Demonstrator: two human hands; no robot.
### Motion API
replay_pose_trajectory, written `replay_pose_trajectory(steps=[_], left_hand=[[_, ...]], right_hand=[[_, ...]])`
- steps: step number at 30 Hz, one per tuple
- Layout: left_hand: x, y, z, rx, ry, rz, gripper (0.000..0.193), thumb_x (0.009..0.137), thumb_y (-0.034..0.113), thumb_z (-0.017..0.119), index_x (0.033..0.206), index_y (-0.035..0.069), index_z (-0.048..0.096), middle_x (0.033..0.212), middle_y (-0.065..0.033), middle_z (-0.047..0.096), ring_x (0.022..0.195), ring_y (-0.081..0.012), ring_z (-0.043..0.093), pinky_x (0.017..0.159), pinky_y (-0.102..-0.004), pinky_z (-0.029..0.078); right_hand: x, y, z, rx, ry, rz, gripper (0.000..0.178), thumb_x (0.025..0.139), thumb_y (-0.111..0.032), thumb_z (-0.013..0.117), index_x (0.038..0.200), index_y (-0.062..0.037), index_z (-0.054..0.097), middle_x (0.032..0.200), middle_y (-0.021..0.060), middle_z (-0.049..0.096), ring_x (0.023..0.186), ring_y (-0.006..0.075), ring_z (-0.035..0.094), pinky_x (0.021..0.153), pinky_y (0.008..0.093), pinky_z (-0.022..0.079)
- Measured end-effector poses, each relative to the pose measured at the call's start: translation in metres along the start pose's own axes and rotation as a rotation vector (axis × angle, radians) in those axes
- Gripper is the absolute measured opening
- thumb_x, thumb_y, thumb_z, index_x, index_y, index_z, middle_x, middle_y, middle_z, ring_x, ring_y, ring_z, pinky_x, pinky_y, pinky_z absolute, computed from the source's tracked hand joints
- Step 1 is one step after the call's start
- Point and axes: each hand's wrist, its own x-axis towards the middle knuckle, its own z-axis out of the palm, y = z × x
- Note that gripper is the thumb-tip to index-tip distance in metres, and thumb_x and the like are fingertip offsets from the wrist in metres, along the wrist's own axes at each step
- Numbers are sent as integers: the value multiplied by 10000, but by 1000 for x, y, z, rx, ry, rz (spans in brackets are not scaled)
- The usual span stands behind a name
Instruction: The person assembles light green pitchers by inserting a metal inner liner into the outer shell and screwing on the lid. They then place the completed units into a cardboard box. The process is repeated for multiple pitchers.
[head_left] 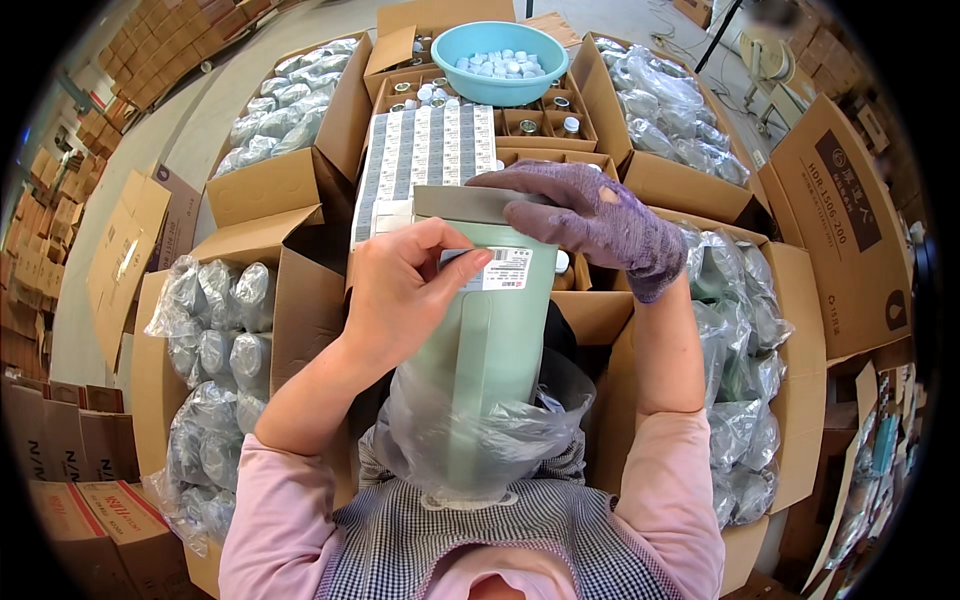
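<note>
A pale green thermos jug (492, 345) with a flat grey top (470, 203) stands tilted in front of my chest. My right hand (600, 215), in a purple knit glove, grips the jug by its top edge. Bare, my left hand (400, 285) pinches the left edge of a small white printed label (507, 269), which lies against the jug's upper side. Around the jug's lower half hangs a clear plastic bag (430, 440), pushed down in folds. Just beyond the jug lie sheets of printed labels (420, 150).
Open cartons of plastic-wrapped jugs stand at left (285, 260) and right (800, 400), with more cartons behind them. Ahead, a blue basin (550, 85) of white caps rests on a divided carton (590, 130) of bottles. A tall brown carton (845, 230) leans at far right.
</note>
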Motion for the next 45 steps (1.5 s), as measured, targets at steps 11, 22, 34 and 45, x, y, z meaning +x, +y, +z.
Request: replay_pose_trajectory(steps=[11, 22, 34, 45], left_hand=[[-3, 8, 1, 100, -2, 44, 90, 855, 56, 741, 830, -2, 677, 613, 79, 523, 526, 25, 366, 456, -186, 251], [-2, 12, 3, 335, 70, 193, 179, 785, 112, 811, 779, 0, 672, 558, 16, 524, 479, -11, 365, 434, -211, 273], [23, -19, -45, 373, -157, -50, 441, 695, 206, 893, 603, 49, 492, 530, 57, 454, 497, -15, 378, 426, -225, 281], [8, -75, -29, 295, 173, 261, 609, 879, 95, 686, 1422, 22, 420, 1339, -205, 518, 1273, -360, 472, 1064, -413, 381]], right_hand=[[1, -11, 0, -116, -42, -54, 734, 689, -217, 832, 1353, -63, 560, 1142, 93, 650, 1013, 171, 626, 890, 312, 516], [2, 5, 5, -154, -14, -169, 746, 690, -173, 835, 1365, -61, 537, 1178, 104, 636, 1015, 200, 639, 877, 331, 527], [-1, 2, 5, -243, -16, -176, 750, 675, -184, 803, 1362, -61, 530, 1170, 139, 636, 1070, 274, 626, 966, 370, 478], [-1, -19, 8, -249, -45, -77, 829, 679, -221, 785, 1419, -37, 460, 1247, 218, 609, 1149, 315, 603, 992, 362, 475]])
